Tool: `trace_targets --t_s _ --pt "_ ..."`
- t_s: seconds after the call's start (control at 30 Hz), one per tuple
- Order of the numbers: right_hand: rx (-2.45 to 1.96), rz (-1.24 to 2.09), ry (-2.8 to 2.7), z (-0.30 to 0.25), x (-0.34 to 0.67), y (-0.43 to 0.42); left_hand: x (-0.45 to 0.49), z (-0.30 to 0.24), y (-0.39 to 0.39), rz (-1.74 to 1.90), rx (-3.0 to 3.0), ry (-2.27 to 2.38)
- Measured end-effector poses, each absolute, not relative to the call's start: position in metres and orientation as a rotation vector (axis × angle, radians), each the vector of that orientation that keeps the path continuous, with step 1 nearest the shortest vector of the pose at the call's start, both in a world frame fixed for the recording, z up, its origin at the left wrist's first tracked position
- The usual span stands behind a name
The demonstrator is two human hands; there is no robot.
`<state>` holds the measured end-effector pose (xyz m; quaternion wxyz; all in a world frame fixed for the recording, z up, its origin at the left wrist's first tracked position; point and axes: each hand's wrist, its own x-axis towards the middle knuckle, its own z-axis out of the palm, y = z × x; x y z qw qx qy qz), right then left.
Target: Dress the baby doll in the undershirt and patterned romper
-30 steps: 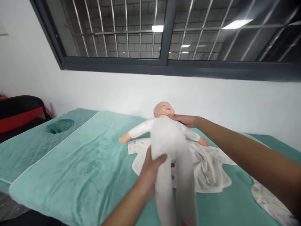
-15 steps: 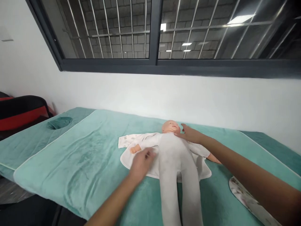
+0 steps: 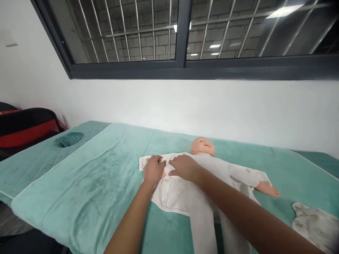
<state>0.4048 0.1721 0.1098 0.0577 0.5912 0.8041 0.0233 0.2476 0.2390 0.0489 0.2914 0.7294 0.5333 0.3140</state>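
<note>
A baby doll (image 3: 202, 146) lies face up in white clothing, its head toward the wall. Over its upper body is a white baby shirt (image 3: 169, 197), one printed sleeve (image 3: 247, 170) around the arm on the right, with the doll's hand showing past the cuff. My left hand (image 3: 154, 169) is closed on the shirt's other sleeve, whose cuff lies flat on the bed. Beside it, my right hand (image 3: 184, 167) grips the shirt cloth between thumb and fingers. A bit of the doll's skin shows between my hands; the rest of that arm is hidden.
The padded bed has a teal plush cover (image 3: 100, 183) and a round face hole (image 3: 69, 139) at left. A crumpled printed white cloth (image 3: 315, 225) lies at right. A red and black chair (image 3: 29, 127) stands at far left. The wall and barred window (image 3: 182, 35) are behind.
My right hand has moved left from beside the doll's head to the shirt near my left hand. My left hand has moved up to the sleeve. The view has shifted slightly.
</note>
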Motion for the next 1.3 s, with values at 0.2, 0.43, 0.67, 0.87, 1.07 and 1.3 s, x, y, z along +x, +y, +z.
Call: trace_targets --t_s 0.2,0.43,0.67,0.87,1.07,1.3 --pt "2.045 0.117 2.383 0.116 0.41 0.159 0.227 0.051 0.255 0.971 1.655 1.192" --pt "2.228 0.242 2.202 0.11 0.406 0.16 0.223 0.067 0.236 1.203 0.886 0.866" --pt "2.225 0.176 2.212 0.109 0.398 0.165 0.275 0.072 0.191 0.911 1.072 0.522" --pt "2.605 0.166 2.302 0.137 0.427 0.126 0.267 0.063 0.194 0.964 0.943 0.602" --pt "3.078 -0.246 1.468 0.137 0.519 0.053 0.267 0.058 0.19 1.021 1.203 0.766" --pt "2.949 -0.859 1.763 0.125 0.532 0.035 0.278 0.053 0.173 0.949 1.702 1.223"
